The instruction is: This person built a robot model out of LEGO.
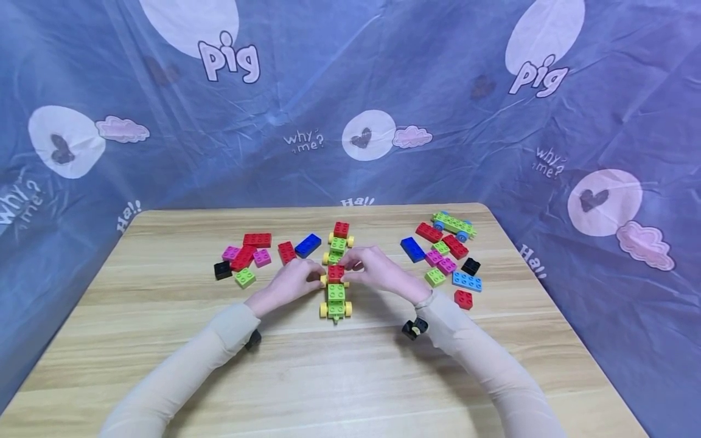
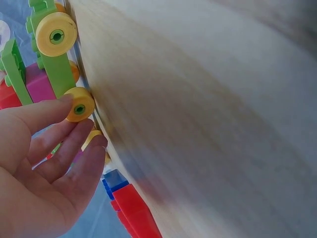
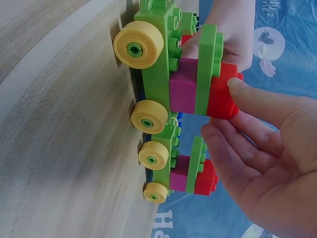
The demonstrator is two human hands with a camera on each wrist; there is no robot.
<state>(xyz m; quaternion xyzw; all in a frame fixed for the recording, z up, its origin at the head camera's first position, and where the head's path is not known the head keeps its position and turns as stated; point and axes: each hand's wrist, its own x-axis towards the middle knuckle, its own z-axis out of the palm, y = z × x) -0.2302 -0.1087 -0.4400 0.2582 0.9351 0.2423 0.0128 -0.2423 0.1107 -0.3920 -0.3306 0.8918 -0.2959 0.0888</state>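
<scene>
The left hand (image 1: 292, 283) lies beside the near toy wagon, its thumb and curled fingers clamped about a yellow wheel (image 2: 80, 106). The right hand (image 1: 378, 274) pinches the red brick (image 3: 222, 94) at the top of this wagon, with the thumb at its studded edge and the fingers against its side. The wagon stands on the wooden table (image 1: 350, 377), in the middle before the person, on its green chassis (image 3: 156, 64). Above the chassis are a magenta brick (image 3: 182, 84), then a flat green plate (image 3: 203, 74), then the red brick.

The red brick seems seated, as no gap shows under it in the right wrist view. However, the green plate reaches past the magenta brick toward the person, so I judge that a push on this free part could tip the plate and loosen the stack. If the right hand pulls up or twists, the plate could come away together with the red brick.

The wheels are another cause of trouble: the left hand holds only one side, so an uneven push could make the wagon roll or turn. It could then bump the far wagon (image 1: 338, 243), which stands in line just behind it; whether the two are hooked together, I cannot tell. Lastly, a loose red brick (image 1: 286, 252) lies close to the back of the left hand, and a careless sideways movement could knock it into the blue brick (image 1: 308, 245).
</scene>
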